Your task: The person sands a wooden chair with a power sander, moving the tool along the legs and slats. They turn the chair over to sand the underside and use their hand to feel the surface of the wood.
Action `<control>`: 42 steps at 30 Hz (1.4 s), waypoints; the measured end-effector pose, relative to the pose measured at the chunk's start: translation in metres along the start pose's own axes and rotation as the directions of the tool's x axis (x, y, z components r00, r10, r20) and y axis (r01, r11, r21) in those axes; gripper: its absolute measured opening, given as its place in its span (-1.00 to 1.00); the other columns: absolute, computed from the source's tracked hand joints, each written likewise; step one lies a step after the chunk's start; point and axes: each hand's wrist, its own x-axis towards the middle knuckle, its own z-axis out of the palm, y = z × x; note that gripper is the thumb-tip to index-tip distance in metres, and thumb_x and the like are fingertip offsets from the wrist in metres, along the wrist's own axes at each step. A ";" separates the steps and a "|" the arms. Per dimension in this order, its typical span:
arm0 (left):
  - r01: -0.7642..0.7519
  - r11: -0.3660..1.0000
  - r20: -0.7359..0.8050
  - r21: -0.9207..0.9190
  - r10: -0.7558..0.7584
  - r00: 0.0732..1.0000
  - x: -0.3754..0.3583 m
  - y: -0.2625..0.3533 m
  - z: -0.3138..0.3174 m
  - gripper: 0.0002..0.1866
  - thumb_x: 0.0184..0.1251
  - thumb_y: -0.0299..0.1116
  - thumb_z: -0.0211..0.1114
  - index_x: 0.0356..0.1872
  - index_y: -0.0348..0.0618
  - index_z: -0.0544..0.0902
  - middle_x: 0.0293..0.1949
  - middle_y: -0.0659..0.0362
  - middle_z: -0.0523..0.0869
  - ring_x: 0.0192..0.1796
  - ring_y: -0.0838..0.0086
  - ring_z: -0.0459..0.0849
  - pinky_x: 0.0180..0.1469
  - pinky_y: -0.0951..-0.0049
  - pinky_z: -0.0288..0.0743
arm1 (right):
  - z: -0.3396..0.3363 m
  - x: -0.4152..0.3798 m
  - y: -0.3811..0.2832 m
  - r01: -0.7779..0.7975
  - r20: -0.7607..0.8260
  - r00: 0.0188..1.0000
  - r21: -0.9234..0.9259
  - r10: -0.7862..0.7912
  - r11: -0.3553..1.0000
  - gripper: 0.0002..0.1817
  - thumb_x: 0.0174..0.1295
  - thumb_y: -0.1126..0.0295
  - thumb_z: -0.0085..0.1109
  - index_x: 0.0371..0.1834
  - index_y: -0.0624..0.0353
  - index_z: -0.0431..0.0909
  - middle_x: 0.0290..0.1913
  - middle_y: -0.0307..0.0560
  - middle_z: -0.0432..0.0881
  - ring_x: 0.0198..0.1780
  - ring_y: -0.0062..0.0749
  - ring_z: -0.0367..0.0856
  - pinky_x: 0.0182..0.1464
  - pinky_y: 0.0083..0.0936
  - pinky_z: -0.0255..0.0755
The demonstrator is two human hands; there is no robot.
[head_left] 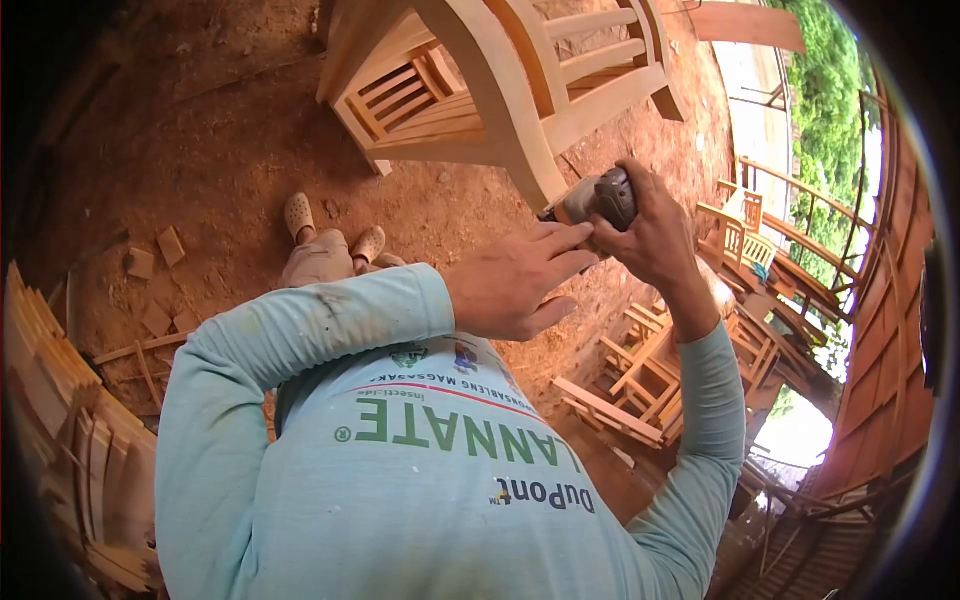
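Note:
My right hand [650,225] is wrapped around a handheld power tool [614,198] with a dark grey, rounded body and a bit of orange near its front. The tool's front end is right at the end of a curved leg [500,100] of a pale wooden slatted bench [590,110]. My left hand [520,280] is open, palm down, fingers stretched out and thumb apart. Its fingertips lie at the front of the tool, partly covering it, close to the leg's end. The tool's underside is hidden by my hands.
Wood offcuts [172,246] lie on the reddish dirt floor at left, near a stack of boards [60,400]. Chair frames [650,375] stand at right, with more slatted chairs [745,235] behind. Feet in perforated clogs [298,215] show below the bench.

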 end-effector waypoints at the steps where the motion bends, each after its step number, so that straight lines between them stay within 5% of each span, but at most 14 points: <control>1: -0.001 1.000 0.002 0.003 0.001 1.000 0.001 -0.001 0.000 -0.42 0.57 -0.20 0.37 0.49 -0.25 0.54 0.61 -0.27 0.42 0.58 -0.17 0.47 0.63 0.00 0.38 | 0.001 0.001 0.001 -0.001 -0.009 1.000 0.012 0.001 1.000 -0.15 0.11 0.09 0.57 0.49 0.13 0.49 0.09 0.29 0.68 -0.01 0.21 0.82 0.01 0.00 0.72; 7: 0.025 1.000 -0.022 -0.006 -0.025 0.999 0.004 -0.002 0.003 -0.34 0.53 -0.17 0.39 0.52 -0.31 0.50 0.62 -0.43 0.34 0.60 -0.26 0.43 0.67 -0.03 0.32 | -0.006 0.011 -0.008 0.013 0.044 0.999 -0.028 -0.011 1.000 -0.15 0.13 0.06 0.59 0.49 0.12 0.48 0.02 0.30 0.67 -0.05 0.25 0.81 -0.03 0.02 0.71; 13: 0.045 0.998 0.006 -0.036 -0.045 0.999 0.005 -0.004 -0.002 -0.28 0.50 -0.14 0.41 0.56 -0.29 0.45 0.64 -0.51 0.26 0.59 -0.35 0.40 0.66 -0.07 0.31 | 0.010 0.015 -0.004 0.025 -0.077 0.997 0.044 -0.022 0.999 -0.15 0.13 0.02 0.59 0.47 0.09 0.49 0.01 0.28 0.67 -0.06 0.25 0.80 -0.04 0.04 0.71; 19: 0.041 0.992 0.046 -0.119 -0.036 0.998 0.005 -0.002 0.006 -0.25 0.44 -0.14 0.45 0.56 -0.28 0.46 0.65 -0.53 0.22 0.59 -0.36 0.40 0.65 -0.12 0.30 | -0.003 0.009 0.000 0.019 0.035 0.999 -0.014 -0.019 1.000 -0.15 0.14 0.05 0.61 0.49 0.07 0.47 0.02 0.27 0.67 -0.06 0.24 0.81 -0.05 0.05 0.70; 25: 0.088 0.992 0.049 -0.088 -0.084 0.995 0.002 -0.009 -0.001 -0.23 0.44 -0.11 0.44 0.57 -0.28 0.45 0.65 -0.55 0.19 0.61 -0.38 0.37 0.68 -0.11 0.27 | 0.018 0.014 -0.010 0.030 -0.142 0.990 0.087 -0.018 0.996 -0.16 0.12 0.10 0.60 0.48 0.08 0.47 0.06 0.27 0.68 -0.05 0.22 0.81 0.00 0.03 0.71; 31: 0.077 0.991 0.055 -0.106 -0.071 0.996 0.001 -0.001 0.009 -0.21 0.42 -0.07 0.44 0.57 -0.28 0.45 0.65 -0.56 0.19 0.62 -0.39 0.36 0.69 -0.12 0.25 | -0.009 0.004 -0.016 -0.037 0.069 0.997 -0.030 0.039 0.999 -0.16 0.11 0.14 0.59 0.49 0.08 0.47 0.06 0.27 0.68 -0.05 0.23 0.81 -0.01 0.02 0.71; 37: 0.123 0.991 0.024 -0.051 -0.122 0.992 0.009 -0.004 0.005 -0.17 0.40 -0.05 0.45 0.58 -0.29 0.43 0.64 -0.58 0.17 0.61 -0.39 0.35 0.69 -0.12 0.23 | 0.014 0.014 -0.009 0.007 -0.135 0.991 0.061 0.002 0.998 -0.16 0.11 0.12 0.58 0.48 0.14 0.49 0.07 0.29 0.68 -0.01 0.24 0.81 0.04 0.02 0.71; 42: 0.104 0.993 0.111 -0.061 -0.097 0.989 0.013 0.002 0.008 -0.18 0.41 -0.06 0.44 0.57 -0.33 0.44 0.66 -0.59 0.13 0.60 -0.39 0.35 0.69 -0.12 0.23 | -0.003 0.009 -0.003 -0.039 0.026 0.999 0.014 0.039 0.999 -0.17 0.13 0.13 0.59 0.49 0.12 0.49 0.06 0.28 0.67 -0.01 0.24 0.81 0.03 0.03 0.71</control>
